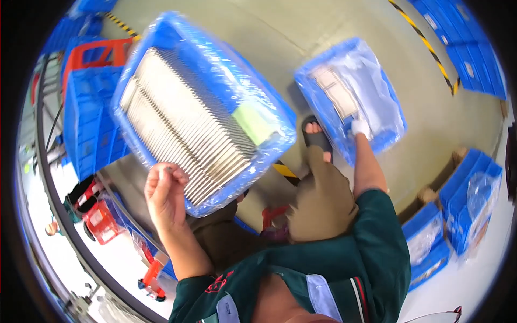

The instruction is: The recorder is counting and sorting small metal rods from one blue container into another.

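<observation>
Silvery thin plates [186,121] stand ranked; left hand [165,188] clenched, right hand [360,128] unclear in grip.

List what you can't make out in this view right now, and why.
Head view:
- Right hand: fingertips blurred and washed out; grip unclear.
- Left hand: its curled fingers hide whether anything is pinched.
- Large blue bin: its floor, hidden beneath the thin plates.
- Smaller blue bin: details of the pale pieces, too blurred and small.

a green shirt [323,255], brown trousers [323,210] and a black sandal [316,140] are worn.
</observation>
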Demonstrator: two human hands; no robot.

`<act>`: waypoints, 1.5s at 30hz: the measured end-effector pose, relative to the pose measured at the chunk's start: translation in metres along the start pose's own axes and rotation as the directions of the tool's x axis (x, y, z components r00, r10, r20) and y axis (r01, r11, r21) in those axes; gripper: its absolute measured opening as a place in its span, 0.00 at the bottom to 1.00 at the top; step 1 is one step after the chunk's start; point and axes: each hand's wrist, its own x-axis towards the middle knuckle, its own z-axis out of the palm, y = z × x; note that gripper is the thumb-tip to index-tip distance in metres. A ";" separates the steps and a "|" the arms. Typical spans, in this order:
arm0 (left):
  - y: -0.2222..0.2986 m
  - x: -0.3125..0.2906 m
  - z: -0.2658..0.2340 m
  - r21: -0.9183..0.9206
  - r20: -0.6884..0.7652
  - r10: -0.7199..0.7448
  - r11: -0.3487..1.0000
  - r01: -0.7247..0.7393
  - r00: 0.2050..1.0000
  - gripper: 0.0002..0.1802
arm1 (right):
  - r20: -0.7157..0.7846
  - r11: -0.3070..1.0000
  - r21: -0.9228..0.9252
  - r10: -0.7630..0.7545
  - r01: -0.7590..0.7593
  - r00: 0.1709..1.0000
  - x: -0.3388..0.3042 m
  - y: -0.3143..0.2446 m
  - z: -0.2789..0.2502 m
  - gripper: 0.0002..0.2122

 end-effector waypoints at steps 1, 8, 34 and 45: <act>0.002 -0.002 0.000 -0.008 -0.056 0.013 1.000 -0.014 0.998 0.08 | 0.025 0.963 -0.179 -0.198 0.199 0.980 0.003 0.009 0.002 0.12; 0.019 -0.009 -0.006 -0.125 -0.129 0.040 0.991 -0.056 0.991 0.07 | 0.245 0.783 0.582 0.087 -0.218 0.966 -0.034 0.037 -0.009 0.19; 0.031 -0.013 -0.025 -0.416 0.214 0.200 0.904 -0.096 0.956 0.06 | 0.096 0.317 0.475 -0.946 0.821 0.310 -0.487 -0.244 -0.105 0.06; 0.034 -0.016 -0.027 -0.184 0.131 0.192 0.969 -0.167 0.973 0.06 | 0.159 0.310 0.538 -0.951 0.784 0.267 -0.479 -0.243 -0.076 0.06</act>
